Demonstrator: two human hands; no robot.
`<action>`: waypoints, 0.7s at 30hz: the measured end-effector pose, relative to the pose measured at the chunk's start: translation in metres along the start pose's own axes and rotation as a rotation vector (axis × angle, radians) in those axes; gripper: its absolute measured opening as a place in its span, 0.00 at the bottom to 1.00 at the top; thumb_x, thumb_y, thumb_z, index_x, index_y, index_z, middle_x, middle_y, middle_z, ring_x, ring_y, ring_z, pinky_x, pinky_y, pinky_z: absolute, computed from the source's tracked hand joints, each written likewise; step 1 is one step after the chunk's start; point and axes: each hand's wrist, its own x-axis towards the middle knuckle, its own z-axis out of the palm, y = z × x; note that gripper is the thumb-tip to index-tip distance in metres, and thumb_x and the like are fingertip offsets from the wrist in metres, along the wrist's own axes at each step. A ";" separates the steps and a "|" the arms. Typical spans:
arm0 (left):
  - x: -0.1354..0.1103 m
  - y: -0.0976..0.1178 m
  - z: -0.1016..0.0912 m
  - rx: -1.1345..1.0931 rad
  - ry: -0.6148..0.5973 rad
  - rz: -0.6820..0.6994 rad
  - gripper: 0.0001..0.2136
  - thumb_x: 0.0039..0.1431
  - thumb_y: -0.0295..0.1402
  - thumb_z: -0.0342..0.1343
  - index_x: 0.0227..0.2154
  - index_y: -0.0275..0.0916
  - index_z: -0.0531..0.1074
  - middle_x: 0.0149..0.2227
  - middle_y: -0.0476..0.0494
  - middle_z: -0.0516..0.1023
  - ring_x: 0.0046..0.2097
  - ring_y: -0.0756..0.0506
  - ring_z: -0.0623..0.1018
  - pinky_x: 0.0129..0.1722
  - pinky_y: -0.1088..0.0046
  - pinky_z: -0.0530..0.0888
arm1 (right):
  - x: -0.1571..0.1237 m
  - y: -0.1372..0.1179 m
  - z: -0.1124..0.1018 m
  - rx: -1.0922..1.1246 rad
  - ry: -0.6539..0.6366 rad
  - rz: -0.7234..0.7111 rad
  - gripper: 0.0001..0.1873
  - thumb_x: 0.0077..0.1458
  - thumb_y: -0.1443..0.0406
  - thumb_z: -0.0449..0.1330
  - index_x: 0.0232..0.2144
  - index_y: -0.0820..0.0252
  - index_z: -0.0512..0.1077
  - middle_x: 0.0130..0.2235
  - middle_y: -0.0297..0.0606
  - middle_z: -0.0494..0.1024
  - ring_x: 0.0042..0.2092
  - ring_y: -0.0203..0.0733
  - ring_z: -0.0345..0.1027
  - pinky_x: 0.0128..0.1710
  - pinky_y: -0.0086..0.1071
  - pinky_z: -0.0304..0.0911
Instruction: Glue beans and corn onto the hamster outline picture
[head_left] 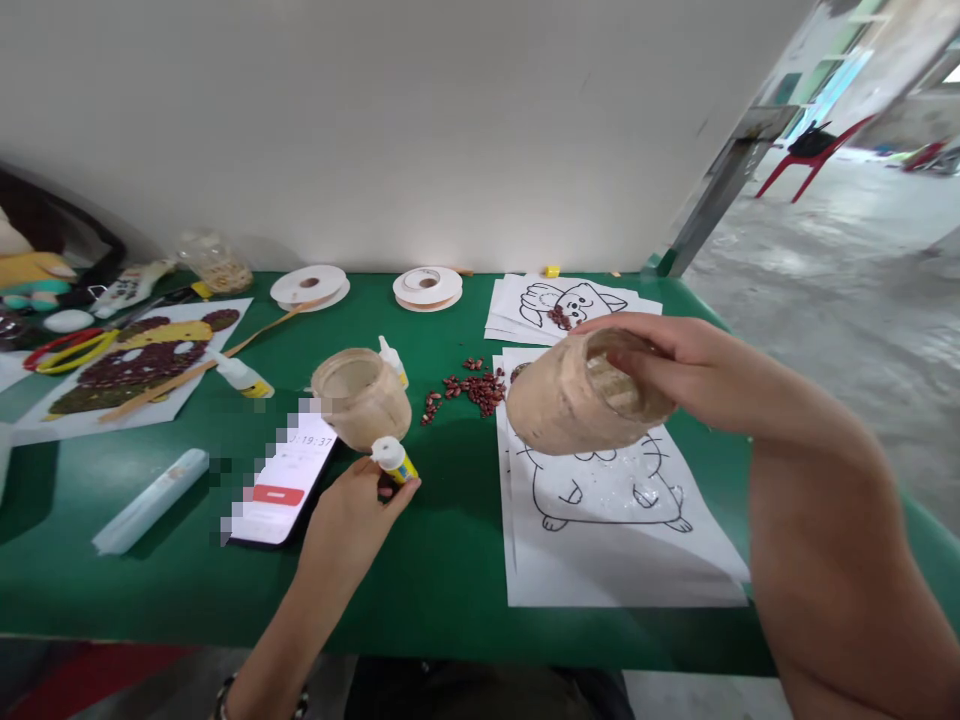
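Observation:
My right hand (679, 365) grips a beige-covered jar (551, 395) by its rim, with part of the hand inside the mouth. The jar is tipped on its side above a sheet with a cartoon animal outline (600, 540). Between the fingers of my left hand (356, 525) is a small glue bottle (396, 460) with a white top and yellow label. Just beyond it a second beige jar (367, 400) stands on the table. Dark red beans (480, 390) lie in a loose pile between the two jars.
On the green table (420, 570) lie a phone (281, 490), a pale blue roll (154, 500), another glue bottle (241, 375) and two ribbon spools (310, 287). A bean-covered picture (150, 365) and scissors (71, 350) are at left. More drawings (536, 325) lie near the wall.

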 end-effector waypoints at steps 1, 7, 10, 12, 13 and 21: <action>-0.003 -0.001 -0.001 -0.001 0.028 0.023 0.09 0.50 0.39 0.52 0.22 0.40 0.64 0.24 0.47 0.72 0.27 0.45 0.76 0.26 0.71 0.71 | -0.002 0.001 0.000 -0.006 -0.021 -0.010 0.16 0.54 0.67 0.48 0.42 0.49 0.69 0.42 0.33 0.75 0.41 0.41 0.68 0.34 0.32 0.65; -0.042 0.005 -0.014 0.044 0.445 0.203 0.11 0.49 0.44 0.53 0.25 0.42 0.60 0.19 0.54 0.61 0.20 0.49 0.68 0.14 0.76 0.63 | -0.002 -0.010 0.015 -0.037 -0.218 -0.154 0.18 0.53 0.69 0.48 0.43 0.46 0.69 0.43 0.28 0.75 0.42 0.40 0.69 0.38 0.33 0.65; -0.054 0.018 -0.005 -0.207 0.290 0.446 0.14 0.48 0.42 0.55 0.35 0.42 0.61 0.26 0.51 0.69 0.23 0.51 0.72 0.19 0.77 0.71 | 0.000 -0.025 0.032 -0.074 -0.306 -0.231 0.18 0.54 0.69 0.47 0.43 0.48 0.69 0.43 0.29 0.75 0.41 0.39 0.70 0.38 0.33 0.64; -0.056 0.025 0.008 -0.234 0.205 0.447 0.32 0.39 0.46 0.60 0.47 0.40 0.57 0.40 0.40 0.72 0.35 0.43 0.76 0.26 0.70 0.75 | -0.001 -0.036 0.045 -0.083 -0.369 -0.275 0.18 0.54 0.70 0.47 0.44 0.51 0.68 0.42 0.32 0.76 0.41 0.40 0.70 0.37 0.32 0.63; -0.057 0.026 0.016 -0.255 0.209 0.440 0.40 0.34 0.48 0.62 0.51 0.40 0.54 0.45 0.36 0.70 0.42 0.38 0.75 0.32 0.64 0.76 | -0.003 -0.042 0.051 -0.079 -0.402 -0.289 0.18 0.54 0.71 0.47 0.43 0.52 0.68 0.41 0.33 0.76 0.40 0.40 0.70 0.37 0.32 0.63; -0.061 0.006 0.038 -0.653 0.058 0.372 0.50 0.24 0.40 0.67 0.56 0.47 0.49 0.46 0.41 0.73 0.42 0.37 0.76 0.36 0.62 0.77 | 0.024 -0.048 0.069 0.208 -0.830 -0.275 0.14 0.55 0.58 0.50 0.40 0.57 0.69 0.33 0.33 0.76 0.25 0.30 0.68 0.24 0.24 0.60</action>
